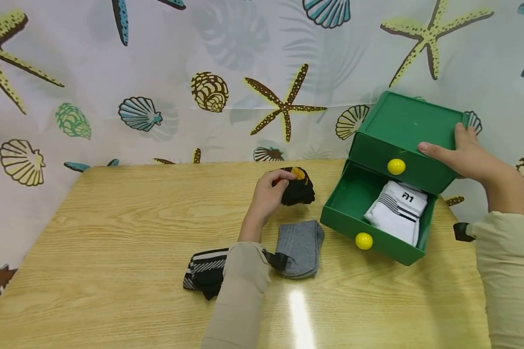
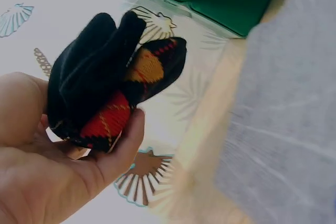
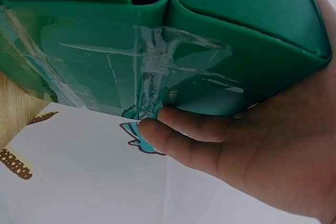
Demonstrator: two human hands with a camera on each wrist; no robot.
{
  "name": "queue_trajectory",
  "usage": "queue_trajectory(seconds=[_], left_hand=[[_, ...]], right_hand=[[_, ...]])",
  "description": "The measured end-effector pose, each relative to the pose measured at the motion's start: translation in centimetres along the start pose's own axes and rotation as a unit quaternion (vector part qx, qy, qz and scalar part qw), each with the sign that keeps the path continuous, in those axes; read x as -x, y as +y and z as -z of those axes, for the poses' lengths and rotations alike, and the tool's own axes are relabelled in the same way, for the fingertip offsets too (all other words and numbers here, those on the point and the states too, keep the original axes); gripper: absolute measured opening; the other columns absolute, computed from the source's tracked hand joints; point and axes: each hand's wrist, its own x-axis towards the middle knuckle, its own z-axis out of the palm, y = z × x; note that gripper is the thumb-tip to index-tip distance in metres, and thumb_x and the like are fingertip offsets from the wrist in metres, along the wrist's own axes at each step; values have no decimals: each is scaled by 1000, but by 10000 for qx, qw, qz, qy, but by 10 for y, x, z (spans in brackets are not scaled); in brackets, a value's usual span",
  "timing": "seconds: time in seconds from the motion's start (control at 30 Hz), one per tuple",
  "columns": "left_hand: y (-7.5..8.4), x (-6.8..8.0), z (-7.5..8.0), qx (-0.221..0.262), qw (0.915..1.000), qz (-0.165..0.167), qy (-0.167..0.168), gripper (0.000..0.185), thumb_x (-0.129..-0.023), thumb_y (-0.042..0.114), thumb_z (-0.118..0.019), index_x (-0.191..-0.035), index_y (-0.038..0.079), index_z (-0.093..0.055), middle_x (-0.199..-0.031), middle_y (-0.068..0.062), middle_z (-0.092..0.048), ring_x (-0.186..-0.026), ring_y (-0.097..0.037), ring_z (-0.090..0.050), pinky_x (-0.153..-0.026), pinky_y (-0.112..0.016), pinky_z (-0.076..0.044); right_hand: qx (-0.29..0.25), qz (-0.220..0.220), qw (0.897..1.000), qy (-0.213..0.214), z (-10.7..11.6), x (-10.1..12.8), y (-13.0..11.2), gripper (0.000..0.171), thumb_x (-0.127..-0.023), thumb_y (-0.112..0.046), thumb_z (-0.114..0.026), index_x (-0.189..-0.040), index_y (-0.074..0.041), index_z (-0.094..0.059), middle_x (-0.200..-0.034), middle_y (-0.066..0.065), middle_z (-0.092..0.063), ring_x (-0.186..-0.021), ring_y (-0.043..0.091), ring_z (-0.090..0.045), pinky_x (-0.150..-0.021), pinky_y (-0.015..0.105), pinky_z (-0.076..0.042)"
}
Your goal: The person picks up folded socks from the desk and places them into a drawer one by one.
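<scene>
My left hand [image 1: 268,191] holds a folded pair of black socks [image 2: 89,72] with red and orange diamond patches, thumb and fingers around one end. In the head view these socks are over the table's back part, left of a green two-drawer box [image 1: 412,121]. My right hand [image 1: 465,152] rests on the box's upper right corner, thumb on top. In the right wrist view, two straight fingers [image 3: 184,140] lie along its taped side. The lower drawer [image 1: 347,194] is pulled out and holds folded white socks [image 1: 399,211] with dark stripes; the upper drawer is closed.
Folded grey socks [image 1: 301,247] lie on the wooden table [image 1: 126,232] in front of the left hand. Black-and-white patterned socks [image 1: 205,271] lie further left, partly hidden by the left sleeve. A cloth printed with shells and starfish [image 1: 179,53] hangs behind the table.
</scene>
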Motion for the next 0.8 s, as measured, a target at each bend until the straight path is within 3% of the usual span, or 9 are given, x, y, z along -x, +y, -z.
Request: queue_trajectory(seconds=[0.1, 0.23, 0.37, 0.5, 0.8], left_hand=[[6, 0, 2, 228, 9997, -21, -1, 21, -106, 9, -51, -118, 9, -69, -127, -6, -56, -118, -22, -53, -93, -39, -45], [17, 1, 3, 589, 9982, 73, -48, 22, -105, 11, -54, -124, 10, -66, -130, -5, -57, -117, -21, -55, -91, -36, -48], [26, 3, 5, 1256, 9910, 285, -354, 27, -104, 9, -55, -130, 7, -62, -132, -9, -55, -115, -26, -58, -86, -35, -53], [33, 5, 6, 1767, 9809, 327, -744, 33, -104, 8, -52, -136, 4, -56, -139, -13, -49, -117, -32, -58, -80, -41, -57], [55, 10, -7, 2075, 9688, -364, -1307, 43, -101, -4, -53, -143, 3, -50, -144, -12, -46, -122, -31, -54, -81, -32, -55]], right_hand=[[-5, 13, 10000, 18, 0, 0, -1, 111, -98, -63, -41, -145, 5, 34, -149, 33, 39, -140, 61, 14, -104, 75, -21], [-10, 9, 10000, -6, 0, 1, -2, 112, -98, -63, -41, -144, 3, 36, -148, 32, 42, -139, 58, 22, -106, 75, -16], [-12, -6, 10000, 2, 0, 1, -1, 112, -98, -65, -41, -143, 2, 37, -146, 30, 44, -137, 53, 32, -107, 74, -7], [4, 20, 10000, 1, 0, 1, -2, 113, -98, -66, -40, -143, 3, 36, -146, 30, 43, -137, 52, 32, -108, 73, -4], [-12, 5, 10000, 28, 0, 1, -4, 114, -97, -67, -41, -144, 3, 36, -147, 31, 42, -138, 53, 30, -108, 74, -7]])
